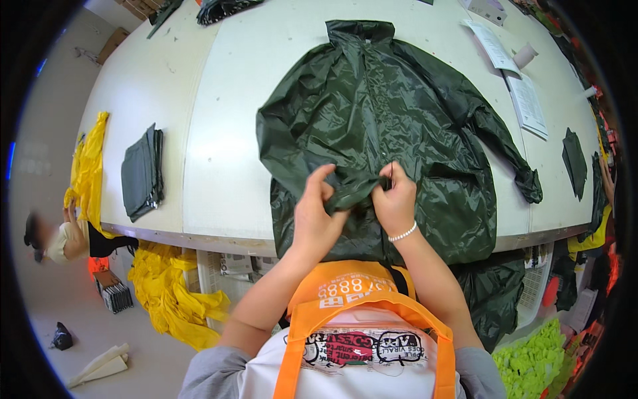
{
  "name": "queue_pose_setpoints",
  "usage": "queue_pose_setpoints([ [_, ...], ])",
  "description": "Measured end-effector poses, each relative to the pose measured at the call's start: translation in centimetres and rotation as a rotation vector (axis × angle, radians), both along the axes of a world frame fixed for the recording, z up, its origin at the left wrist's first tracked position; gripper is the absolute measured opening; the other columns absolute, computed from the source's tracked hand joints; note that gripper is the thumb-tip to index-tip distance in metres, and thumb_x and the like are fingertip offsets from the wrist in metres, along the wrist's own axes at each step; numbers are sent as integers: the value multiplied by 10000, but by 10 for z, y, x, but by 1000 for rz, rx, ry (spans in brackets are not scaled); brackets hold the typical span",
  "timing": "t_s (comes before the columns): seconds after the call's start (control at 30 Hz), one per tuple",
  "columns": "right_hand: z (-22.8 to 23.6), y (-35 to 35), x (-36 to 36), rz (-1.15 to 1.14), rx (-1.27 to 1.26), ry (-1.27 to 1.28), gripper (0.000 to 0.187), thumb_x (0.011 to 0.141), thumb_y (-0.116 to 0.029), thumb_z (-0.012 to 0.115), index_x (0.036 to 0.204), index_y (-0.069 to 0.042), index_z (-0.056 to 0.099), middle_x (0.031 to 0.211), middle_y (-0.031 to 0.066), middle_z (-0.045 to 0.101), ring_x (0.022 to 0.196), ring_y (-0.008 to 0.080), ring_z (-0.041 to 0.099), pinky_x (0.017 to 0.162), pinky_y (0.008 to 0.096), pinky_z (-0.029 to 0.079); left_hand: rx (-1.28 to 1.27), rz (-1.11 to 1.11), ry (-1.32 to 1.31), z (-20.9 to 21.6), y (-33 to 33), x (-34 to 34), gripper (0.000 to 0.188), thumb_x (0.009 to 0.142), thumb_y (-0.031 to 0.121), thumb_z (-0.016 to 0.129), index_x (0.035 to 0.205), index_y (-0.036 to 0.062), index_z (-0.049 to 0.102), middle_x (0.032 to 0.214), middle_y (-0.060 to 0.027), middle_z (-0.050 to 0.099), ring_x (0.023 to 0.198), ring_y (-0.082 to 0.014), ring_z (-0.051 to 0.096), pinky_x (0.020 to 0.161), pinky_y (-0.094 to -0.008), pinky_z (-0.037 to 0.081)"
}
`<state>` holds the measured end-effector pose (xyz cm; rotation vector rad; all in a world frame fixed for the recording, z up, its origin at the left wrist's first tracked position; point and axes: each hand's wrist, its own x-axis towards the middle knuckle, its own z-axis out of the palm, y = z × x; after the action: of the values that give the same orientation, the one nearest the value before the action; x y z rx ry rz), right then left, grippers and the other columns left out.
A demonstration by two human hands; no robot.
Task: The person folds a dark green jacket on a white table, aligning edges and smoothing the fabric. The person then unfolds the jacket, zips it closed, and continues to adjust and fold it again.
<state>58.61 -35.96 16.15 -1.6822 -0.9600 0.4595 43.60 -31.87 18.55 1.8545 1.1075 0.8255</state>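
A shiny dark green rain jacket (425, 193) lies spread on the white table, collar at the far end and front facing up. Its left-side sleeve is bent across the front, bringing the cuff (355, 189) between my hands. My left hand (316, 213) holds this sleeve end, thumb below and index finger above. From the other side, my right hand (397, 203), with a white bead bracelet at the wrist, pinches the cuff's edge. A thin dark strand shows by its fingertips, too small to name. The other sleeve (502, 143) stretches out to the right.
A folded dark green stack (141, 173) lies left on the table (226, 126), near yellow garments (90, 166) and a person. Printed sheets (525, 103) and a roll (525, 55) lie at the far right. Yellow cloth (169, 289) and lime-green material (531, 359) sit below the table edge.
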Motion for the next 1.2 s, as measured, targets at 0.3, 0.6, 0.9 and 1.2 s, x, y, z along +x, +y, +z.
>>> queue_pose_setpoints([
  [0.3,10,-28,-20,245,104,18,250,722,3,697,846,-44,485,661,51,467,542,135,434,518,252,380,-190,-8,-154,-37,58,-19,245,687,11,734,827,31,535,688,-4,566,612,-85,497,561,-249,416],
  [0.6,10,-29,24,-62,116,-123,271,538,183,492,682,-20,387,643,62,390,554,146,352,514,252,325,389,264,57,-1,34,-17,249,594,-108,636,725,31,476,651,-81,492,596,-248,517,562,-296,425],
  [0.9,24,-46,10,7,119,-128,270,612,152,582,713,-20,400,700,65,411,570,161,391,529,258,360,384,12,-189,39,7,-16,274,615,-125,655,754,39,486,729,-78,516,631,-213,518,552,-286,430],
  [1.2,34,-67,8,319,-22,-195,234,713,24,669,810,-22,461,730,89,449,571,198,432,535,273,393,712,-30,-90,30,4,-29,354,539,-137,708,793,45,542,808,-79,591,720,-237,561,640,-294,471],
])
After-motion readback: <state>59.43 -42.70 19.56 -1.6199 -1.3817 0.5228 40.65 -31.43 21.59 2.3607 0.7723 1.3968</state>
